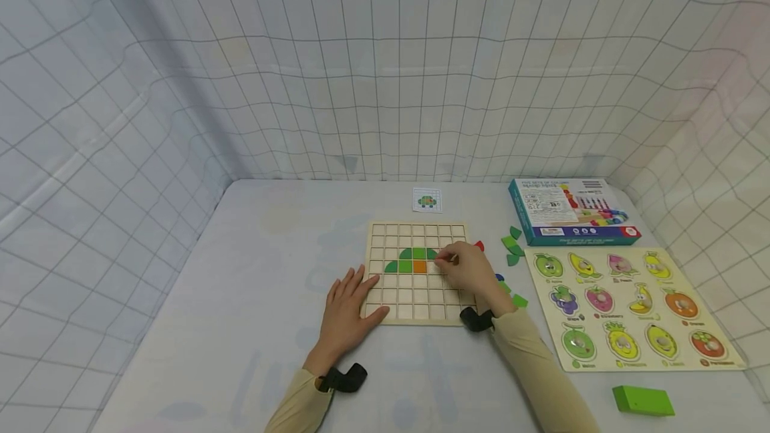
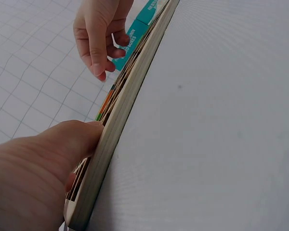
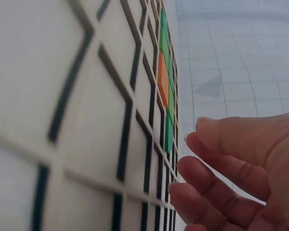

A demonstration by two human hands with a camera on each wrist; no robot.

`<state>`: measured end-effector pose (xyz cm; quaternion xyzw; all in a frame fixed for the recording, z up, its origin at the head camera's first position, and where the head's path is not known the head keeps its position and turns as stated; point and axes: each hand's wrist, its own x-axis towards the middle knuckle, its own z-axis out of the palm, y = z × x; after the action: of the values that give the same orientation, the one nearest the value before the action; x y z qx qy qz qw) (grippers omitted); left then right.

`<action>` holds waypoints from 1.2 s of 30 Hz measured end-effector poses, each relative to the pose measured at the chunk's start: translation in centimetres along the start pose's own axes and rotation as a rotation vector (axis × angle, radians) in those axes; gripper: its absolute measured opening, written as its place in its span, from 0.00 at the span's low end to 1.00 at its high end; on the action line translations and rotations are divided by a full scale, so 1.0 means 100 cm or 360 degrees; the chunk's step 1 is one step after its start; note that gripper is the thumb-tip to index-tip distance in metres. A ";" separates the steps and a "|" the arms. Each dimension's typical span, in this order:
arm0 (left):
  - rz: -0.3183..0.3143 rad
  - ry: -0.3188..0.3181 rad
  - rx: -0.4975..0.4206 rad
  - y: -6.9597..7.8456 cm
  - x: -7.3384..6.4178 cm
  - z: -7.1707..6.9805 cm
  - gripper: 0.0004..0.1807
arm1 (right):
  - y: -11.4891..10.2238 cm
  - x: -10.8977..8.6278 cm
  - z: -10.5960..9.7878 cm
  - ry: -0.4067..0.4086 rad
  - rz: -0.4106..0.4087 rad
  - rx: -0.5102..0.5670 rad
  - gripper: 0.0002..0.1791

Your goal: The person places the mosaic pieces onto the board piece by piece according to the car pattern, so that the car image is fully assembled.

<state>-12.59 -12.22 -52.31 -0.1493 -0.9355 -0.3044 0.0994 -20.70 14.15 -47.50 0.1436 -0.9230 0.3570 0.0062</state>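
Observation:
A square wooden grid board (image 1: 415, 299) lies on the table with green pieces (image 1: 406, 265) and one orange square (image 1: 420, 266) set in its cells. My left hand (image 1: 347, 309) lies spread at the board's left edge, fingers extended and thumb on the near left corner. In the left wrist view its thumb (image 2: 77, 137) rests along the rim. Over the right side of the pattern, my right hand (image 1: 466, 269) brings thumb and index finger together. They pinch a small red piece (image 1: 438, 260), mostly hidden by the fingers.
A small pattern card (image 1: 427, 200) lies behind the board. Loose green pieces (image 1: 512, 246) and a red piece (image 1: 479, 246) are to its right. Further right are a boxed toy (image 1: 574, 212), a fruit puzzle board (image 1: 637, 309) and a green block (image 1: 644, 400).

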 end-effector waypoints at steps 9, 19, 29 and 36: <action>0.0008 0.0011 -0.0014 0.000 -0.002 -0.001 0.35 | 0.034 0.005 -0.022 0.0148 0.0080 0.0024 0.07; 0.0013 0.0023 -0.0025 0.000 -0.003 -0.002 0.34 | 0.054 0.011 -0.039 0.0140 0.0309 -0.0090 0.12; 0.0029 0.0022 -0.0027 0.000 -0.002 -0.002 0.34 | 0.058 0.016 -0.040 0.0030 0.0393 -0.0130 0.15; 0.0037 0.0028 -0.0021 0.000 -0.001 -0.001 0.34 | 0.060 0.017 -0.044 -0.0023 0.0495 -0.0123 0.16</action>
<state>-12.51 -12.31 -52.27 -0.1582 -0.9307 -0.3108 0.1102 -24.32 20.87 -48.00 0.0012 -0.9472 0.3168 -0.0501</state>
